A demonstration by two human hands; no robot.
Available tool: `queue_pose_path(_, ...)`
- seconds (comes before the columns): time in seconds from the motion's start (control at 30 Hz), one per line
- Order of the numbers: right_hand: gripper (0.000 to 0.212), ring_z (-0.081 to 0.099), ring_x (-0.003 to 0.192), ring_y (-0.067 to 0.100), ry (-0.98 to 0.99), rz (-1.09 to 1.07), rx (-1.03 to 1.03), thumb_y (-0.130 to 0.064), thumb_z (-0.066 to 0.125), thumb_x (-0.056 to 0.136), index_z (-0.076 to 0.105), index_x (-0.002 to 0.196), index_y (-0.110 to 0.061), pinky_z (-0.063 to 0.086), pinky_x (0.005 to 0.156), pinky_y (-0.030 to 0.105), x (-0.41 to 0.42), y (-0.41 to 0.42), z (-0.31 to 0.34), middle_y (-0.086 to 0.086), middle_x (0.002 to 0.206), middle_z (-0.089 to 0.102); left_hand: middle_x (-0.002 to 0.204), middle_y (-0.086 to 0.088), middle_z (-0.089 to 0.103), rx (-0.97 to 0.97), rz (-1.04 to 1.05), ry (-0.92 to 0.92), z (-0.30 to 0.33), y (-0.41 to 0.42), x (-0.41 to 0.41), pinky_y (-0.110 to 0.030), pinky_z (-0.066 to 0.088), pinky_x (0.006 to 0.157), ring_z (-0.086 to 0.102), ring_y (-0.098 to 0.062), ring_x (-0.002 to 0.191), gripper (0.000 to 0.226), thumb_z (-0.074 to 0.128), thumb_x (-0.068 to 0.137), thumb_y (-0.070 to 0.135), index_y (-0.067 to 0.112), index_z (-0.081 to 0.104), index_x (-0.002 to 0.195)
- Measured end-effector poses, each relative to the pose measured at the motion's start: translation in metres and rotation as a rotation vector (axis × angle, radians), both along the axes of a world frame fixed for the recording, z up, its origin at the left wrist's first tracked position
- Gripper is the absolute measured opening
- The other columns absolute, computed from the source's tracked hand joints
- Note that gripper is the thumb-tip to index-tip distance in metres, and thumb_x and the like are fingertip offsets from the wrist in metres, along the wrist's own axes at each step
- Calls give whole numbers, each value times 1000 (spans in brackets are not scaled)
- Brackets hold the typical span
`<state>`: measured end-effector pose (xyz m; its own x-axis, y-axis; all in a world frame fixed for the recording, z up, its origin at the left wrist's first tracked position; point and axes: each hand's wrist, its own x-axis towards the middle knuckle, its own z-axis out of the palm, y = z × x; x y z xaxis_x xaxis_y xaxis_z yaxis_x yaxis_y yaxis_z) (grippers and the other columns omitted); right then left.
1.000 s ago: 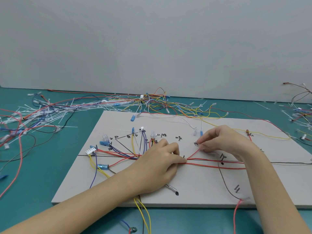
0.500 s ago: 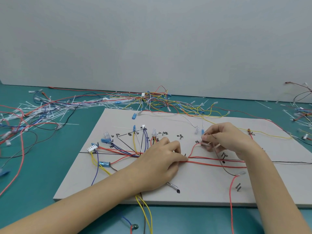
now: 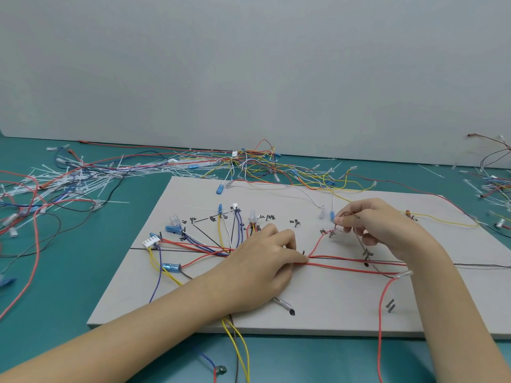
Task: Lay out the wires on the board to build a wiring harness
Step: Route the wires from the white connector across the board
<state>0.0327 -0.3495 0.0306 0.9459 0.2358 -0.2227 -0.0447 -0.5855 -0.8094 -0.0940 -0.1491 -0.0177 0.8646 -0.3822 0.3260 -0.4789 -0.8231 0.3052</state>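
A grey board (image 3: 331,305) with handwritten marks lies on the teal table. Several red wires (image 3: 348,268) run across its middle, and coloured wires (image 3: 221,239) fan out at the left to blue and white connectors. My left hand (image 3: 265,261) lies on the bundle and pinches the red wires at the branch point. My right hand (image 3: 378,225) is raised over the board's right half and pinches a thin brown wire (image 3: 359,239) between thumb and fingers. A clear terminal (image 3: 404,273) joined to a red wire (image 3: 383,313) lies below that hand.
Loose wires and white cable ties (image 3: 83,178) are heaped on the table (image 3: 55,286) at the left, behind the board and at the far right (image 3: 495,186). Yellow wires (image 3: 240,352) hang over the board's front edge. A grey wall stands behind.
My right hand has lifted from the red wires and drawn up the brown wire; its clear terminal and red tail have slid up the board toward the bundle. My left hand has stayed put.
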Motion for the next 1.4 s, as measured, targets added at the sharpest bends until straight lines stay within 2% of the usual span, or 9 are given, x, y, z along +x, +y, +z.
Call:
queue_pose_path(0.2,19,47,60,17,-11,-30,-155,-2,63,86,72,70,-9,34,46,24,3,0,-8,0,55,64,101,6,53,0,3,3,-1,0,1,-34,40,84,40,-16,92,37,48,93,13,25,66,122)
queue_pose_path(0.27,23,52,63,17,-65,-52,-176,-3,65,84,71,65,-13,36,53,25,3,6,-14,1,62,66,101,6,53,1,3,2,-1,0,0,-34,40,83,40,-16,92,37,48,93,13,25,66,122)
queue_pose_path(0.43,29,58,48,-3,-189,-74,-170,-2,65,85,70,60,-17,36,48,14,2,15,-21,-13,51,66,100,6,53,2,-1,-6,0,0,1,-34,40,83,41,-17,92,37,48,91,12,24,66,121)
queue_pose_path(0.53,32,56,56,4,-251,-69,-207,-5,68,83,69,56,-21,35,52,20,0,19,-20,-9,58,67,100,6,53,-1,-1,-5,0,-1,0,-34,40,83,40,-16,91,37,47,91,13,24,66,121)
queue_pose_path(0.7,13,54,60,5,-329,-3,-236,-18,76,81,73,69,-19,33,51,20,-5,24,-18,-7,62,66,101,5,53,-6,1,2,1,0,0,-34,40,84,40,-16,92,38,47,92,13,25,65,123)
queue_pose_path(0.97,10,62,83,21,-580,198,-489,-21,67,81,75,75,-19,52,70,33,-23,45,-20,-2,79,70,98,4,61,-87,39,-44,1,-1,0,-37,41,85,44,-18,94,32,51,90,11,21,71,114)
queue_pose_path(1.13,19,59,72,19,-625,312,-453,-32,69,81,74,68,-20,43,58,29,-36,58,-20,-2,70,68,100,2,57,-162,136,-139,2,0,0,-34,38,89,47,-19,98,20,54,88,13,15,62,106)
queue_pose_path(1.27,16,55,62,19,-606,347,-425,-28,71,79,75,65,-21,42,55,27,-40,60,-18,-3,57,65,96,2,61,-177,156,-139,3,-1,-1,-34,41,85,47,-18,95,19,55,90,17,16,65,107)
queue_pose_path(1.4,11,60,74,22,-626,328,-471,-17,65,74,72,66,-21,48,64,28,-43,61,-16,-1,71,70,90,2,64,-196,174,-139,4,0,-1,-38,43,82,48,-20,91,14,59,92,19,17,71,100)
